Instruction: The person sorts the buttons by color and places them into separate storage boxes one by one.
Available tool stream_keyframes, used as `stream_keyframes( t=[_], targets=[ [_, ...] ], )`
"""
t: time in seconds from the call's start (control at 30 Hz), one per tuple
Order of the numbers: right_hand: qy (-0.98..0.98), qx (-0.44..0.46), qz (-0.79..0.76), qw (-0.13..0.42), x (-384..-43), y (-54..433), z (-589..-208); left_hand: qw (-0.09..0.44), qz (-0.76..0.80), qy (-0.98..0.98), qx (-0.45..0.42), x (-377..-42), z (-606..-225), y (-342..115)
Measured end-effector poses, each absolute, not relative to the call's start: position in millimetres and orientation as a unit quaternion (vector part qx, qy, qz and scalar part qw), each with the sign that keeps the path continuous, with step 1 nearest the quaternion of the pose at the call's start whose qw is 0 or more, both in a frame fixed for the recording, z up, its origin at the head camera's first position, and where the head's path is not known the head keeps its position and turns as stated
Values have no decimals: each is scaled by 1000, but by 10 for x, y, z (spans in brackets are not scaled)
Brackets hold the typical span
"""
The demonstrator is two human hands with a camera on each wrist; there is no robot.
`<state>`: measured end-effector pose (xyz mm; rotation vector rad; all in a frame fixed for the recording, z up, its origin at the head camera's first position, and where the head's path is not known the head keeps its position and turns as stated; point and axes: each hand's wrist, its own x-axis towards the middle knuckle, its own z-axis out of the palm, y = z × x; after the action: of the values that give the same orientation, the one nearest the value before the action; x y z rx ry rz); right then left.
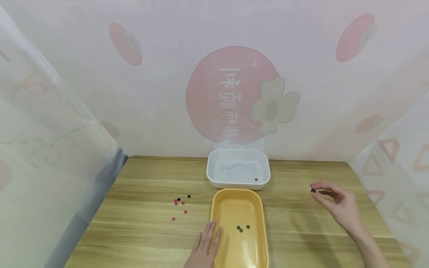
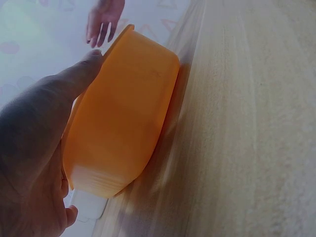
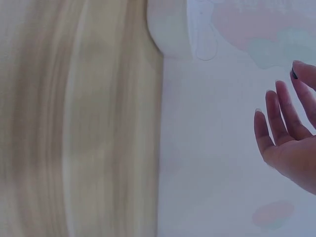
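Out over the right side of the table, my right hand (image 1: 342, 208) pinches a small black button (image 1: 313, 191) between thumb and fingertips. In the right wrist view only a dark sliver of the button (image 3: 294, 73) shows at the fingertips, while the other fingers are loosely spread. My left hand (image 1: 204, 243) rests on the left rim of a yellow tray (image 1: 264, 238), its fingers fairly straight. Several dark buttons (image 1: 241, 230) lie on the tray's floor. From the left wrist, the tray's outer wall (image 2: 123, 108) is seen with the left hand against its rim.
A white tray (image 1: 211, 178) stands behind the yellow one, with one pink button (image 1: 256, 179) inside. Left of the trays, several pink buttons (image 1: 185, 211) and two black buttons (image 1: 189, 196) lie scattered on the wooden table (image 1: 134, 230). Printed cloth (image 1: 161, 93) hangs behind and at both sides.
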<state>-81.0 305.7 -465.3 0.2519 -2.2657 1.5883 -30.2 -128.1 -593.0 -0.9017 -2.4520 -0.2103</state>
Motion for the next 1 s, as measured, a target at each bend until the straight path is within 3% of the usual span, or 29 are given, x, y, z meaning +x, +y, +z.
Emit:
stream_keyframes(
  t=[0.57, 0.8, 1.0],
  targets=[
    [-762, 113, 601, 212, -784, 2994, -4247, 264, -73, -900, -338, -308, -5923, -1285],
    [-702, 183, 645, 240, -821, 3061, -4113, 266, -74, -900, -337, -309, -5921, -1280],
    [-715, 144, 638, 246, -765, 3020, -4006, 264, -76, -901, -335, -305, -5911, -1278]
  ],
)
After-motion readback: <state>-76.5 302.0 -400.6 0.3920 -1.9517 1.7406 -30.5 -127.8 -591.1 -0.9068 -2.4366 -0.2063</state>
